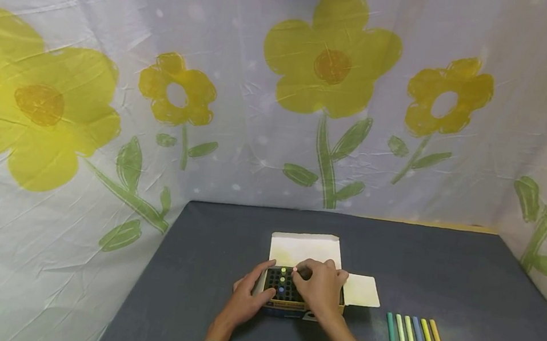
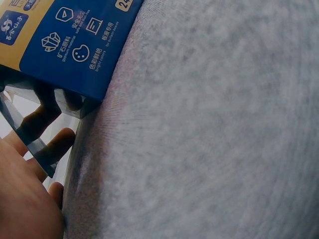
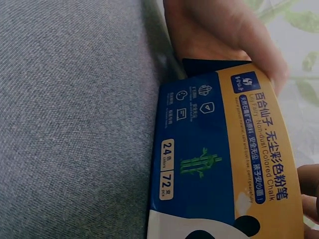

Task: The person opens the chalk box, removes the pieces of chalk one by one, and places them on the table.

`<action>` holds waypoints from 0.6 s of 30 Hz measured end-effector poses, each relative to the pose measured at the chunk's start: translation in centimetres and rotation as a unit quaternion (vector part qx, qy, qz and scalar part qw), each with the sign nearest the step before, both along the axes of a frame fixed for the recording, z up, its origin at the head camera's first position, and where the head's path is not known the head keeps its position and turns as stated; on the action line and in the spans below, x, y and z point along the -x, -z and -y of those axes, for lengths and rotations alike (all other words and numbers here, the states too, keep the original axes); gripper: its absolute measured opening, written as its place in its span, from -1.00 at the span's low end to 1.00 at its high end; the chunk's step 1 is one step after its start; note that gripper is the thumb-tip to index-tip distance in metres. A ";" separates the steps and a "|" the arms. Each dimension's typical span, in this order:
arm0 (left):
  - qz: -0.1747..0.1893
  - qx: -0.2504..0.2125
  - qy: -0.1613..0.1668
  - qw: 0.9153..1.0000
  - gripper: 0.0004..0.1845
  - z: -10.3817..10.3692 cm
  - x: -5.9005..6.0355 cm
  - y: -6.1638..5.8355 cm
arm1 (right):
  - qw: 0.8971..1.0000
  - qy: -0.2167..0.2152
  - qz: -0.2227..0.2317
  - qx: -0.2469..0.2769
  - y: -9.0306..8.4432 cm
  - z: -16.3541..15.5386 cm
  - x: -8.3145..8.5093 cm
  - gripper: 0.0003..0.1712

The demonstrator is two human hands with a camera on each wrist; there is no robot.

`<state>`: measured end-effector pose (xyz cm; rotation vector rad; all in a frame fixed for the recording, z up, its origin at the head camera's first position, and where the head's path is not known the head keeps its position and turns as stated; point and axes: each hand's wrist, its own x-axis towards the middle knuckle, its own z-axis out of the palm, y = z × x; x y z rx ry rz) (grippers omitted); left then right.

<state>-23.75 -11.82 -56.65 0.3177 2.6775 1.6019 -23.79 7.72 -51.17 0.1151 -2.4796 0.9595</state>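
Note:
An open chalk box (image 1: pixel 282 304) with a black grid of holes lies near the front of the dark table. Its blue and yellow side (image 3: pixel 219 164) fills the right wrist view. A few chalk ends, yellow, green and blue (image 1: pixel 281 289), stand in the grid. My left hand (image 1: pixel 258 286) grips the box's left end, thumb on top; its fingers (image 2: pixel 47 149) lie against the box's side (image 2: pixel 70 45). My right hand (image 1: pixel 302 272) hovers over the grid with fingers curled, pinching what looks like a pale pink chalk stick (image 1: pixel 295 269) at a hole.
Several chalk sticks (image 1: pixel 415 335), green, yellow, blue and orange, lie side by side to the right of the box. The box's white flaps (image 1: pixel 306 248) stand open behind and to the right. A flower-printed sheet (image 1: pixel 281 108) walls the table's back and sides.

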 end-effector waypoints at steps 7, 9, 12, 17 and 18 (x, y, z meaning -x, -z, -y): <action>-0.002 -0.004 0.004 1.000 -0.34 0.0 0.0 0.1 | 0.999 -0.024 -0.002 0.031 -0.2 -0.1 -0.1 -0.93; -0.003 -0.004 0.004 1.000 -0.34 0.1 0.0 0.1 | 0.998 -0.036 -0.010 0.041 -0.2 -0.2 0.0 -0.92; -0.004 -0.004 0.005 1.000 -0.34 0.1 0.0 0.1 | 0.997 -0.054 -0.014 0.060 -0.2 -0.3 0.0 -0.91; -0.004 -0.002 0.000 1.000 -0.33 0.1 0.1 0.1 | 0.994 -0.080 -0.005 0.079 0.0 -0.6 0.2 -0.91; -0.003 -0.002 0.000 1.000 -0.33 0.1 0.1 0.1 | 0.993 -0.086 -0.005 0.083 0.0 -0.7 0.3 -0.90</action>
